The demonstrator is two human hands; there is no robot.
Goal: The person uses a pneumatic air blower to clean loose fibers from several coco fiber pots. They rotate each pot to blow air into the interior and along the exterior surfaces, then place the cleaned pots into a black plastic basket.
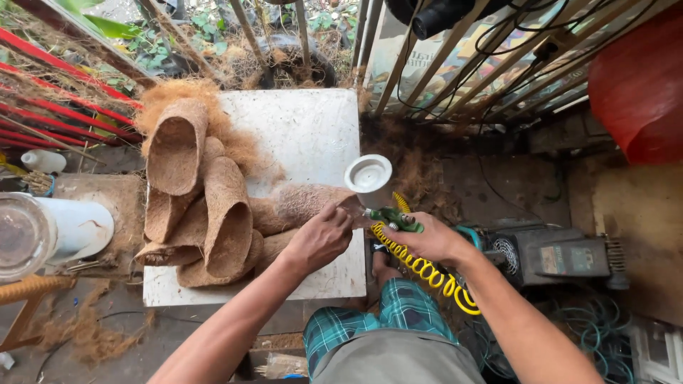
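A cramped outdoor work corner, hemmed by metal railings and loose brown fibre on the ground, holds a low white counter [313,128] seen from above. On its left half lies a heap of coir pots [199,206], cone-shaped shells of pressed coconut fibre, leaning over one another, with a tuft of loose coir [178,92] at the far corner. The left hand [320,238] rests on one more coir shell [306,200] lying on its side near the middle of the counter, its grip closed lightly around the shell's edge, fingers pinching the rim. The right hand [430,242] holds a green spray gun [395,219], grip wrapped tight on the handle, with a white cup [368,174] standing on top of the gun and a yellow coiled air hose [427,274] trailing back past the knee toward a dark compressor [555,256] on the floor to the right. The gun's nozzle sits just beside the shell's open end. To the far left stand a white cylinder [75,227] and a glass jar [21,238]. Judging by how things lie, a good number of shells are already formed and stacked, while the one under the hands seems to be the piece in work; whether the stacked ones are sprayed I cannot tell.
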